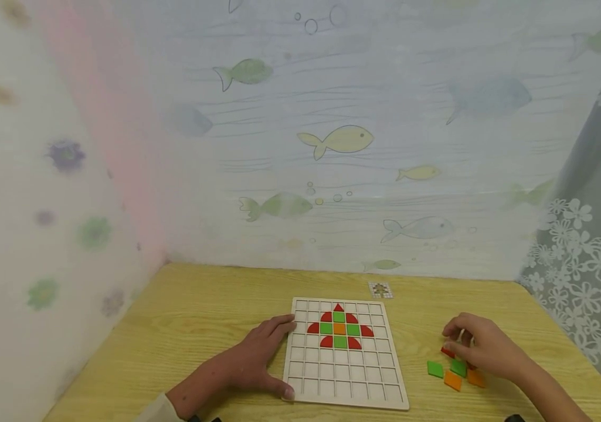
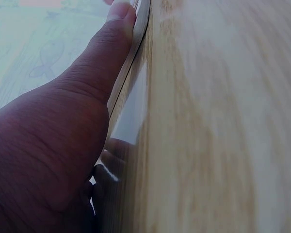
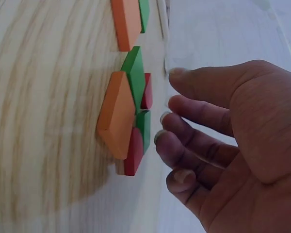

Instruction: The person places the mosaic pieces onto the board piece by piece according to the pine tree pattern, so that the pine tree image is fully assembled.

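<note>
because an orange tile (image 1: 452, 381) at the board's (image 1: 355, 391) three o'clock looks light and stiff, i'd pinch its edges, my right hand (image 1: 485, 343) loosely parted, left hand (image 1: 258, 358) spread.

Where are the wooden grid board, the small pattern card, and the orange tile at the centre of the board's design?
Wooden grid board (image 1: 342, 371): head view, on a bare square below the design.
Small pattern card (image 1: 381, 290): head view, on its middle.
Orange tile (image 1: 339, 329): head view, on its top face.

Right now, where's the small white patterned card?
In the head view, the card lies on the yellow table beyond the far right corner of the pale wooden board.
</note>
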`<state>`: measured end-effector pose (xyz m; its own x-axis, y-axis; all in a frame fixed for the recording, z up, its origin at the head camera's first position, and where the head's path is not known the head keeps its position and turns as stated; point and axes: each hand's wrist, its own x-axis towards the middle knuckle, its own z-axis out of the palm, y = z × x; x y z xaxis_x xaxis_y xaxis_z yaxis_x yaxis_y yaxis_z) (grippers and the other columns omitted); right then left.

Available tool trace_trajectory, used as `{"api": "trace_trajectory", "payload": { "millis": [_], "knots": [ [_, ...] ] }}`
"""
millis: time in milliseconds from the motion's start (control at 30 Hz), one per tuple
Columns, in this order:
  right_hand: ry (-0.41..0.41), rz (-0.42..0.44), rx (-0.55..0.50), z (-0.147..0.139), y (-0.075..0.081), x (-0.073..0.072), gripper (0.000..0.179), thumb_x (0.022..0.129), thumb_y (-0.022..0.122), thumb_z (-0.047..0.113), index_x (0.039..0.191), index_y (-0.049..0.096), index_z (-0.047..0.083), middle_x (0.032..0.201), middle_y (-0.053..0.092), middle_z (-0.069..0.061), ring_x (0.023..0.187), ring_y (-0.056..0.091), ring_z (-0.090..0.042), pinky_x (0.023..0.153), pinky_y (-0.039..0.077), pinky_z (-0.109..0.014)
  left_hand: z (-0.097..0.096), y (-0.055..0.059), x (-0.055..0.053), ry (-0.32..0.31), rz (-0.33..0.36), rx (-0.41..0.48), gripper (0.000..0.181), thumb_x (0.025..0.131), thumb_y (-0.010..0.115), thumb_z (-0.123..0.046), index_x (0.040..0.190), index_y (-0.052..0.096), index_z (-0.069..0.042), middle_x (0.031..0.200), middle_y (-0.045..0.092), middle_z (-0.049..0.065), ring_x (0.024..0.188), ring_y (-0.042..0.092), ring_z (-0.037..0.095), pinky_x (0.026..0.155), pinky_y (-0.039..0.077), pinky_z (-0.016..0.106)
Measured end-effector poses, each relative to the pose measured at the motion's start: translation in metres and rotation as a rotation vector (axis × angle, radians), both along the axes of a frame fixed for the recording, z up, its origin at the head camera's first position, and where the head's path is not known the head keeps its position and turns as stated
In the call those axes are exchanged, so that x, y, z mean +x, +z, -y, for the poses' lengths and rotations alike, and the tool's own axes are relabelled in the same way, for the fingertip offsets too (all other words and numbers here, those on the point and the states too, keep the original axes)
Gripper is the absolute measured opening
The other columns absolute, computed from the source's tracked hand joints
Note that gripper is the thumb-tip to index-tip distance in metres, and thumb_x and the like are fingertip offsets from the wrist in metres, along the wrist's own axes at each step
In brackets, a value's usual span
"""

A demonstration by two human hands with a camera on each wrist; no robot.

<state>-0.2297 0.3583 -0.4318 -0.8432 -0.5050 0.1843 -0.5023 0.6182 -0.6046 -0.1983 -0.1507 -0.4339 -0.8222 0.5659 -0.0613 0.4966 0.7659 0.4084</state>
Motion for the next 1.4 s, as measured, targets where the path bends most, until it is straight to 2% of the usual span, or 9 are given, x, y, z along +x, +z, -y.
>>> {"api": "trace_trajectory", "payload": {
  "millis": [167, 333, 967, 1400],
  "knots": [
    [-0.072, 0.046, 0.068, -0.001, -0.003, -0.001, 0.020, 0.097, 0.080, 0.025, 0.105, 0.073, 0.009, 0.096, 0.065, 0.001, 0.068, 0.051, -0.003, 0.061, 0.049, -0.026, 0.000, 0.000, 0.000, 0.002, 0.003, -0.002, 0.130, 0.072, 0.073, -0.089, 0.170, 0.021, -0.021, 0.176, 0.015, -0.003, 0.160, 0.024, 0.030, 0.122, 0.032, 0.062],
    [-0.074, 0.037, 0.089, 0.000, -0.006, -0.001, 0.017, 0.095, 0.082, 0.029, 0.100, 0.073, 0.015, 0.092, 0.062, 0.002, 0.067, 0.047, -0.004, 0.060, 0.045, -0.027, 0.000, -0.002, 0.000, 0.000, -0.002, 0.002, 0.130, 0.072, 0.073, -0.088, 0.170, 0.022, -0.021, 0.176, 0.015, -0.002, 0.160, 0.024, 0.030, 0.122, 0.032, 0.062],
    [-0.003, -0.011, 0.040, 0.005, -0.015, -0.004, 0.019, 0.092, 0.084, 0.015, 0.098, 0.067, 0.014, 0.094, 0.058, 0.004, 0.071, 0.047, -0.004, 0.062, 0.045, -0.025, 0.000, -0.002, 0.001, -0.007, -0.012, 0.001, 0.130, 0.072, 0.075, -0.086, 0.170, 0.022, -0.020, 0.176, 0.016, -0.001, 0.159, 0.025, 0.029, 0.121, 0.033, 0.062],
    [0.043, 0.065, 0.014, 0.008, -0.011, -0.003, 0.018, 0.093, 0.083, 0.015, 0.102, 0.067, 0.011, 0.091, 0.063, 0.006, 0.070, 0.050, -0.004, 0.061, 0.046, -0.026, 0.000, 0.000, 0.001, -0.004, -0.005, 0.002, 0.129, 0.073, 0.076, -0.086, 0.170, 0.022, -0.020, 0.176, 0.016, -0.001, 0.159, 0.024, 0.030, 0.121, 0.033, 0.062]
  ]
}}
